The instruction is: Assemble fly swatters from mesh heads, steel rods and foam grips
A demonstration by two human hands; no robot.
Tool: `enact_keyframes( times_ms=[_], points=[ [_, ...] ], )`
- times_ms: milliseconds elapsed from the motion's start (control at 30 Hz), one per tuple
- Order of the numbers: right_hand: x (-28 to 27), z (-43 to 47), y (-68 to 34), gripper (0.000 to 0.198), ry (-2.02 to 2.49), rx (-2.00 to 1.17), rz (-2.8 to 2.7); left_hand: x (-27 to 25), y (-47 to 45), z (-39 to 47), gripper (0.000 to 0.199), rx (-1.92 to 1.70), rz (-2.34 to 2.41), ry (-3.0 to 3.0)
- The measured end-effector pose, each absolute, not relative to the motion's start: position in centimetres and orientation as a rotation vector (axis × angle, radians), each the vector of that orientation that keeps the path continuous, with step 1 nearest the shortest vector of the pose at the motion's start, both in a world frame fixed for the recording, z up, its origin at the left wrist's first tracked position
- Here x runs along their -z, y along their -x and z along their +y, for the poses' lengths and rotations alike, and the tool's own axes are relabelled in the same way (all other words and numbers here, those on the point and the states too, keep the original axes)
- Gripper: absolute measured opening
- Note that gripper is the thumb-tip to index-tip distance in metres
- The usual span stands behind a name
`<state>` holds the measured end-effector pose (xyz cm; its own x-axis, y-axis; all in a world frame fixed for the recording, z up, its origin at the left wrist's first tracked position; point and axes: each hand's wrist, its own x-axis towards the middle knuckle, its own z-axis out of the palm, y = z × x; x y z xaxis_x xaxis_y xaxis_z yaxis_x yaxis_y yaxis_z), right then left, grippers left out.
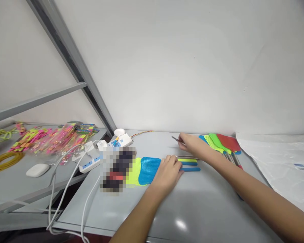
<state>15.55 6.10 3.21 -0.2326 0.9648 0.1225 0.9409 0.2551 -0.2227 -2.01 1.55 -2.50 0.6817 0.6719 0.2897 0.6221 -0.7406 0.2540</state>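
My left hand [169, 170] lies over the necks of a small stack of fly swatters, its fingers curled down on them. A blue fly swatter head [149, 170] is on top, and a yellow-green head [133, 172] shows under it. Blue and yellow handles [191, 169] stick out to the right of this hand beside thin metal rods [184, 156]. Above and to the right, my right hand [190, 143] is closed around a thin metal rod [176, 138] whose end points left. The rest of that rod is hidden by the hand.
More fly swatters [228, 142], red, green, yellow and blue, lie fanned at the right, near white plastic wrapping [281, 158]. Power strips [90, 163] and white cables [57, 189] are at the left. Bagged colourful goods [63, 135] lie on another table behind a metal frame [91, 87].
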Motion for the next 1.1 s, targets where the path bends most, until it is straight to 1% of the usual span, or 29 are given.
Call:
enact_keyframes(
  times_ms=[100, 200, 300, 367, 467, 567, 633, 733, 900, 1100],
  points=[
    [-5.8, 3.4, -16.5, 0.008, 1.723, -0.101, -2.046, 1.6, 1.9, 1.1, 0.011, -0.707, 0.958, -2.695],
    [-7.3, 0.1, -16.5, 0.01, 1.332, -0.218, -1.528, 0.9, 1.9, 0.4, 0.015, -0.901, 0.903, -2.565],
    [-7.5, -2.8, -15.6, 0.011, 1.028, -0.35, -1.245, 0.7, 1.6, -0.4, 0.02, -1.058, 0.842, -2.489],
    [-7.4, -4.1, -14.8, 0.011, 0.919, -0.431, -1.126, 0.8, 1.2, -0.9, 0.02, -1.091, 0.774, -2.484],
    [-7.6, -5.1, -13.8, 0.011, 0.839, -0.578, -0.976, 1.2, 0.2, -1.7, 0.02, -0.988, 0.659, -2.508],
    [-7.8, -5.2, -13.3, 0.018, 0.794, -0.721, -0.898, 1.8, -0.8, -2.2, 0.021, -0.848, 0.626, -2.534],
    [-7.8, -4.9, -13.0, 0.023, 0.766, -0.749, -0.886, 2.2, -1.3, -2.3, 0.023, -0.825, 0.635, -2.525],
    [-7.5, -4.5, -12.6, 0.028, 0.739, -0.749, -0.889, 2.8, -1.5, -2.0, 0.026, -0.921, 0.601, -2.483],
    [-7.3, -4.5, -12.5, 0.032, 0.725, -0.747, -0.859, 3.3, -1.1, -1.7, 0.028, -1.197, 0.569, -2.442],
    [-6.5, -4.8, -12.8, 0.036, 0.663, -0.868, -0.919, 3.4, -1.4, -1.5, 0.032, -1.181, 0.543, -2.503]
  ],
)
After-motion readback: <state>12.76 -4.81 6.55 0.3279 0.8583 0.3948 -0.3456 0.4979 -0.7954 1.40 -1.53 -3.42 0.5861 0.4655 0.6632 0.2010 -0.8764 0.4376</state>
